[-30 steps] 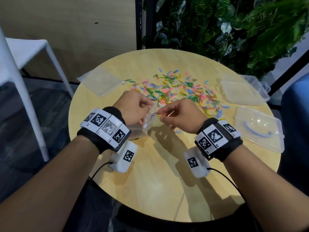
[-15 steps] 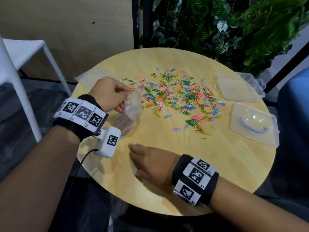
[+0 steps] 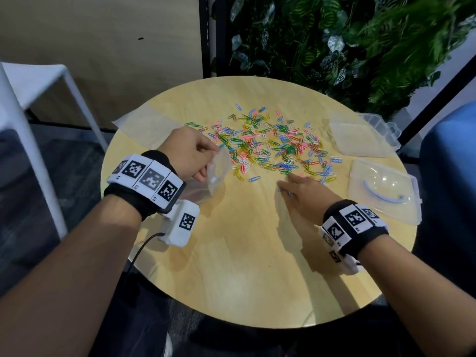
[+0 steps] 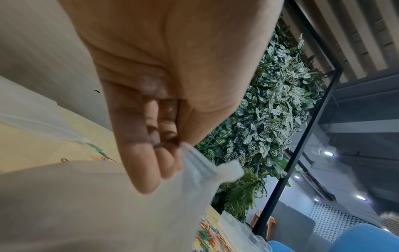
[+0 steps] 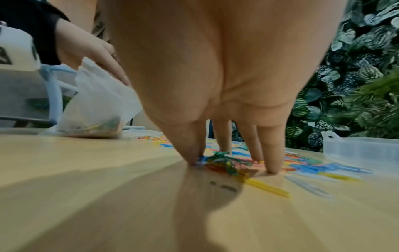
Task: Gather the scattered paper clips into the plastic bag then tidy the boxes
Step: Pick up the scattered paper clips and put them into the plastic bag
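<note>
Several coloured paper clips lie scattered over the far middle of the round wooden table. My left hand pinches the rim of a clear plastic bag at the left edge of the clips. The left wrist view shows its thumb and fingers nipping the bag's mouth. The bag rests on the table with some clips inside. My right hand reaches into the near edge of the clips. Its straight fingertips press on the table around a small bunch of clips.
A clear plastic box with a blue handle lies at the table's right edge. Another clear box stands open behind it. A second flat plastic bag lies at the far left. White stool at left, plant wall behind, blue seat at right.
A second ago both hands met at the bag. The right hand then drew back to the near table edge and has now gone forward to the clips. The left hand still holds the bag.
</note>
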